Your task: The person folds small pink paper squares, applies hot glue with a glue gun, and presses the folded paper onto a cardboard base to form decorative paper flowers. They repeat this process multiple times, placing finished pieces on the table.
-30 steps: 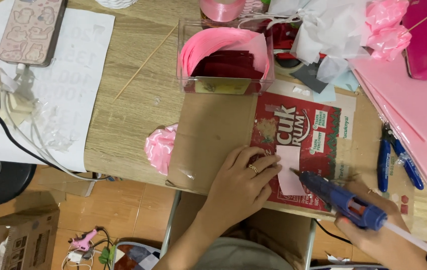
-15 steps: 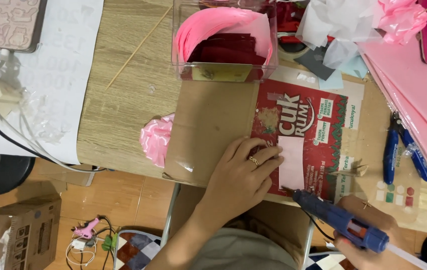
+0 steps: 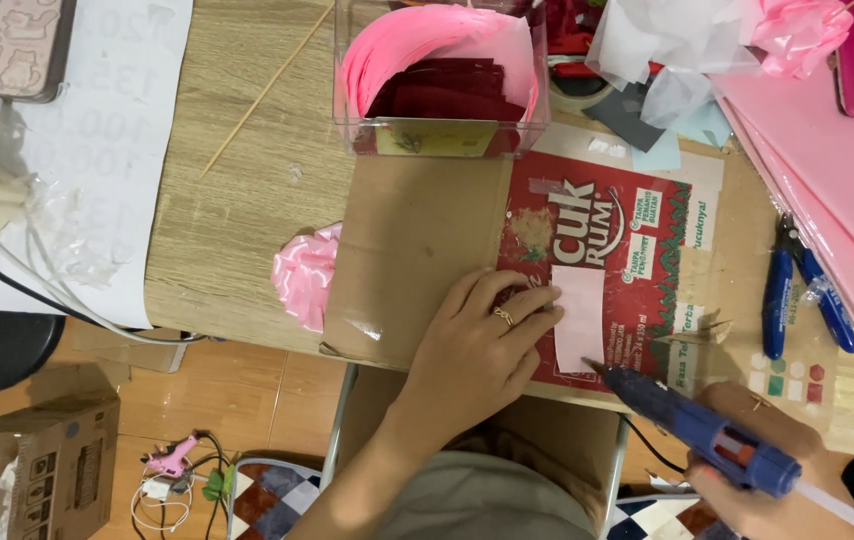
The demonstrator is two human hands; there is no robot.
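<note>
Wood-grain tabletop (image 3: 247, 200) seen from above, with a flattened sheet of brown cardboard (image 3: 417, 250) laid over its near edge; part of the cardboard carries a red printed panel (image 3: 607, 240). Left hand (image 3: 477, 345), a ring on one finger, lies palm-down on the cardboard with fingers spread and nothing grasped; its fingertips (image 3: 547, 300) press the near edge of a small pale pink paper strip (image 3: 579, 318) that rests on the red panel. Right hand (image 3: 762, 470) is clenched around the handle of a blue glue gun (image 3: 702, 440), whose nozzle points toward the lower corner of the strip and sits just beside it; whether nozzle and strip touch cannot be told. Beyond the left hand's fingertips, a clear plastic box (image 3: 442, 85) holds rolled pink sheet and dark red pieces. To the outer side of the left hand, a pink ribbon flower (image 3: 305, 272) lies at the cardboard's edge. Past the glue gun, blue-handled pliers (image 3: 797, 290) lie near a stack of pink sheets (image 3: 827, 180). A thin wooden skewer (image 3: 262, 95) rests on the tabletop, well apart from both hands.
</note>
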